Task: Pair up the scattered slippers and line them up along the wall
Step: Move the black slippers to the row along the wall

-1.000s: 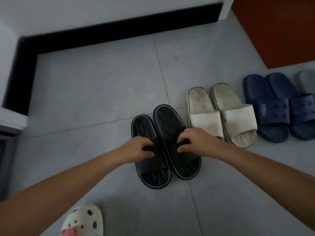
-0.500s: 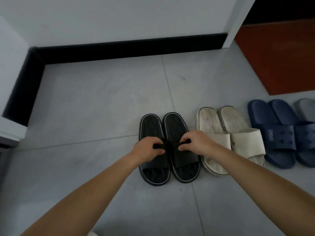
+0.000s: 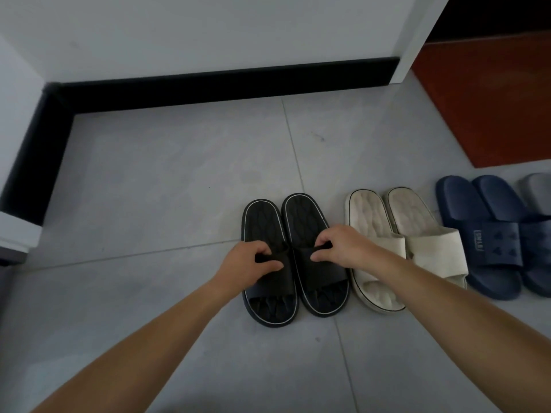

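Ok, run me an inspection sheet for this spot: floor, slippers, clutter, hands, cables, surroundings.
Surface: grey tiled floor.
Job's things: black slippers side by side, heels toward the wall; cream pair and navy pair in a row to their right; grey slipper cut off at the edge.
Clutter: nothing seen.
Hands: left hand grips one black strap; right hand grips the other.
Cables: nothing seen.
Surroundings: white wall with black skirting; red-brown floor beyond the corner.

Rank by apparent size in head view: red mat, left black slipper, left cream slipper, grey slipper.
1. red mat, though cropped by the frame.
2-3. left black slipper and left cream slipper: look alike, not ranked.
4. grey slipper: only a sliver in frame.
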Available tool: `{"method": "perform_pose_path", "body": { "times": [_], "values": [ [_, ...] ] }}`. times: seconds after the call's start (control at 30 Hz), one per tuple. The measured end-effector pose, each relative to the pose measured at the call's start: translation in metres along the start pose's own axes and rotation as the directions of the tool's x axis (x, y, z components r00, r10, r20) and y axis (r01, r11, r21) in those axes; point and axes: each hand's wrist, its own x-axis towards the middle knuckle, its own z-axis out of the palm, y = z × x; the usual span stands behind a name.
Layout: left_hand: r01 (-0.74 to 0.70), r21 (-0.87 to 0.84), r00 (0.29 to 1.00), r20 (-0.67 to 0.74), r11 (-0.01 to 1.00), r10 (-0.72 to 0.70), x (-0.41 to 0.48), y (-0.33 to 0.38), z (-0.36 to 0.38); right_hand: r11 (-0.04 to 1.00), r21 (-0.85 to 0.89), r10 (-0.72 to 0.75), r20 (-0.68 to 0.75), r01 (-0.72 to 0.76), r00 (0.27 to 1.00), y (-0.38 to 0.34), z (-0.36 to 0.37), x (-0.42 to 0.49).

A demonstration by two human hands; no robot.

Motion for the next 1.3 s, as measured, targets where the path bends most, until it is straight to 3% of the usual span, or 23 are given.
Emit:
{"method": "perform_pose_path", "body": {
  "times": [0.5, 0.67, 0.87, 1.3],
  "values": [
    [0.040, 0.129, 0.992, 0.114, 0.991, -0.055, 0.009, 0.032, 0.001, 0.998, -0.038, -0.059, -0.060, 0.057, 0.996, 0.002, 0.006, -0.023],
    [0.025, 0.219, 0.991, 0.124, 0.975, -0.053, 0.004, 0.034, 0.009, 0.996, -0.063, -0.058, -0.011, 0.057, 0.998, 0.000, 0.013, -0.028],
    [0.016, 0.214, 0.997, 0.072, 0.977, -0.032, 0.003, 0.026, 0.019, 0.996, -0.085, -0.041, 0.005, 0.041, 0.999, -0.003, 0.012, -0.033],
    [0.015, 0.211, 0.993, 0.115, 0.977, -0.040, 0.003, 0.026, 0.015, 0.980, -0.186, -0.063, 0.023, 0.066, 0.998, -0.004, 0.027, -0.032]
  ]
}}
